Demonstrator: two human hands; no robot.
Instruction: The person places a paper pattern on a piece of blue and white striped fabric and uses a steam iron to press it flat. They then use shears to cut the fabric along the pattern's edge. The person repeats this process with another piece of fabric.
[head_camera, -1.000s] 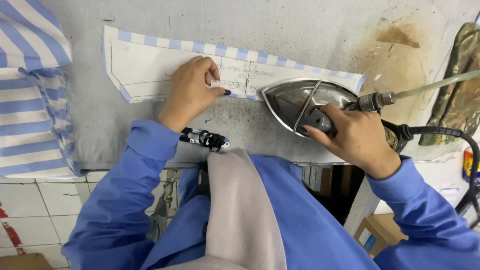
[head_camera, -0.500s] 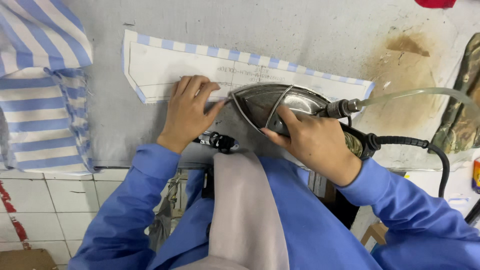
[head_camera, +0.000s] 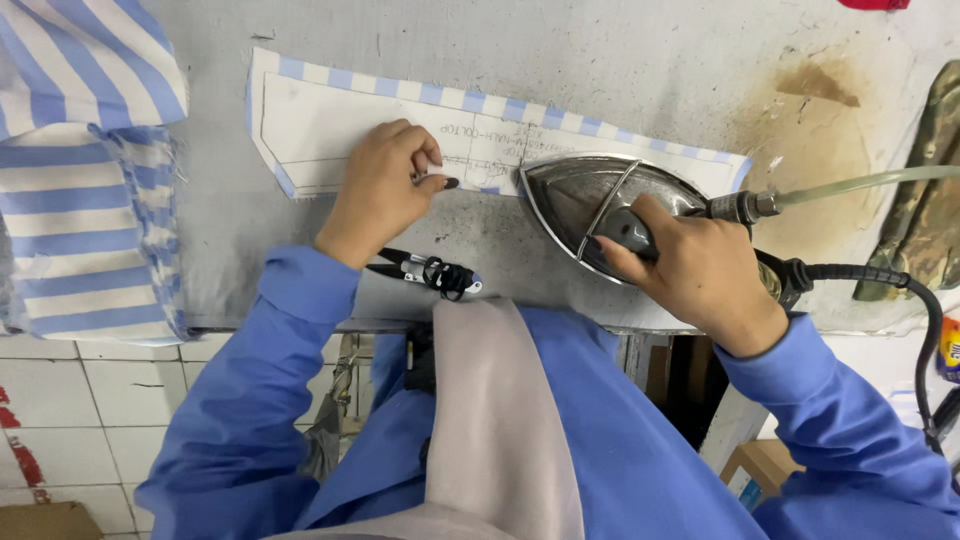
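The striped fabric pile (head_camera: 80, 170) runs off the left and top edges. The right hand (head_camera: 700, 270) covers most of the iron's handle (head_camera: 625, 232), and the iron (head_camera: 600, 205) hides part of the paper pattern (head_camera: 330, 125) beneath it. The left hand (head_camera: 385, 190) covers the pattern's lower edge. The black cord (head_camera: 900, 290) leaves at the right edge. The small clippers (head_camera: 425, 268) are partly under the left sleeve.

Iron (head_camera: 590, 205) back right along the pattern (head_camera: 330, 135), off the left fingers (head_camera: 425, 170) it nearly touched half a second ago. Right hand (head_camera: 690, 270) moved with it.
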